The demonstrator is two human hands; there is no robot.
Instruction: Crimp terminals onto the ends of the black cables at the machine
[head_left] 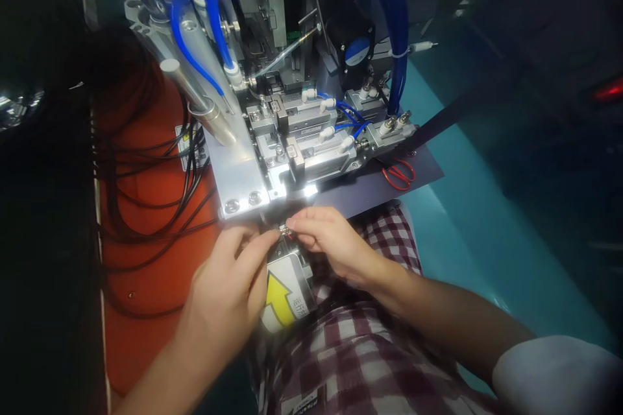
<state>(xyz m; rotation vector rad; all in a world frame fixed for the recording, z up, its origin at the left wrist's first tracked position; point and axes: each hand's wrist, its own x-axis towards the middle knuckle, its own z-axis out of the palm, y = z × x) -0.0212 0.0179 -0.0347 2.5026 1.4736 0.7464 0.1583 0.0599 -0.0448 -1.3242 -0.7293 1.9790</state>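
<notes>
My left hand [238, 266] and my right hand [324, 233] meet in front of the machine, fingertips almost touching. Between them is a tiny shiny metal piece [283, 230] with a bit of red on it, too small to name. The right thumb and forefinger pinch its right side. On the other side, the left thumb and forefinger close on it. Below the hands is a silver block with a white label [281, 295] bearing a yellow arrow. Just beyond the fingers stands the metal fixture [311, 149] with pneumatic cylinders.
Thick blue air hoses [396, 26] hang over the machine. Black cables [146, 207] cross the orange surface [131, 337] at left. Scissors with red handles [399, 175] lie on the dark plate [374, 198] at right. A silver post [195, 94] rises at left.
</notes>
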